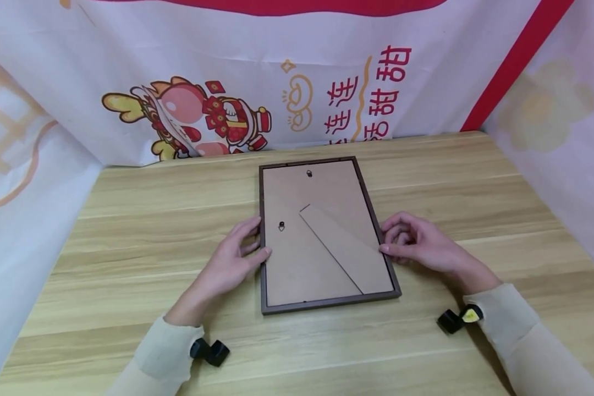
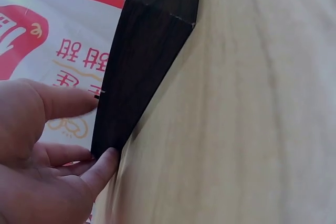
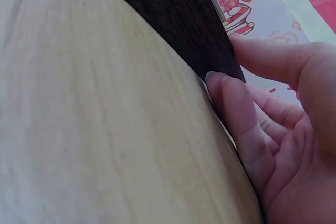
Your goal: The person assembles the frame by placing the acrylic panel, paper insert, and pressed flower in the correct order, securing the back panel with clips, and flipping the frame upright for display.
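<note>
A dark-edged picture frame (image 1: 326,236) lies back side up on the wooden table, with a beige backing board, a diagonal stand leg (image 1: 348,250) lying against the board, and two small metal hangers (image 1: 281,226). My left hand (image 1: 235,258) pinches its left side, thumb on the upper edge and fingers low along the side. On the opposite side my right hand (image 1: 418,242) holds the border between thumb and curled fingers. Both wrist views show the dark side wall (image 2: 142,56) close up, with fingertips (image 3: 236,98) at its lower edge near the tabletop.
The wood-grain table (image 1: 143,236) spreads around the picture frame. A white cloth (image 1: 257,49) printed with red and yellow cartoons and characters hangs behind it and along both sides. Each sleeve cuff carries a small black device (image 1: 210,352).
</note>
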`<state>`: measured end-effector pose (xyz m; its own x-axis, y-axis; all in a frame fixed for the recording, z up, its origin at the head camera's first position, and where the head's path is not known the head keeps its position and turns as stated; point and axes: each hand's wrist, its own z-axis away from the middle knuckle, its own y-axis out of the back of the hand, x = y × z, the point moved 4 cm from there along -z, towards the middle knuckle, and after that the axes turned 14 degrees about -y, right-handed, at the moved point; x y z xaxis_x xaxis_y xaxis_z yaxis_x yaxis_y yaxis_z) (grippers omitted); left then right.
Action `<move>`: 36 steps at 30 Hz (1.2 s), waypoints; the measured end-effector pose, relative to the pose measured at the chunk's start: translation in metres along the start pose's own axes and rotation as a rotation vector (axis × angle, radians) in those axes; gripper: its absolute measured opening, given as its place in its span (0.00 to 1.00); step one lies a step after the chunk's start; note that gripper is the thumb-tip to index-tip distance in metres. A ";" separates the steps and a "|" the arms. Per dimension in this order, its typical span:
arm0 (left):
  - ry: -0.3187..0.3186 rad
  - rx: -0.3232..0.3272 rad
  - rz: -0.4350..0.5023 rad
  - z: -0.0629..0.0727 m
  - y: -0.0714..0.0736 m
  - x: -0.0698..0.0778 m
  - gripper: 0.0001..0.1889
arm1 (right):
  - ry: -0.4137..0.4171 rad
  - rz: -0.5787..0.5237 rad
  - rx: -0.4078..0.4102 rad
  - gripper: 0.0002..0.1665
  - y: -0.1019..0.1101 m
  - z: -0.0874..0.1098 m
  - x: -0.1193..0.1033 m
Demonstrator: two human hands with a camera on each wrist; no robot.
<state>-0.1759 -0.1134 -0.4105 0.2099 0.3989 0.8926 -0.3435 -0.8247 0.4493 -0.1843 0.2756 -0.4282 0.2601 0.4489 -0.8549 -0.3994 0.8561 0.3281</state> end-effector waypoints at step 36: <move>0.100 0.096 0.284 0.005 0.003 -0.019 0.41 | -0.297 -0.182 0.030 0.17 0.030 -0.103 -0.045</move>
<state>-0.1767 -0.1251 -0.4260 0.0253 0.1805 0.9833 -0.2864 -0.9410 0.1801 -0.2987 0.2549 -0.4213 0.5713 0.3390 -0.7475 -0.2977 0.9343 0.1962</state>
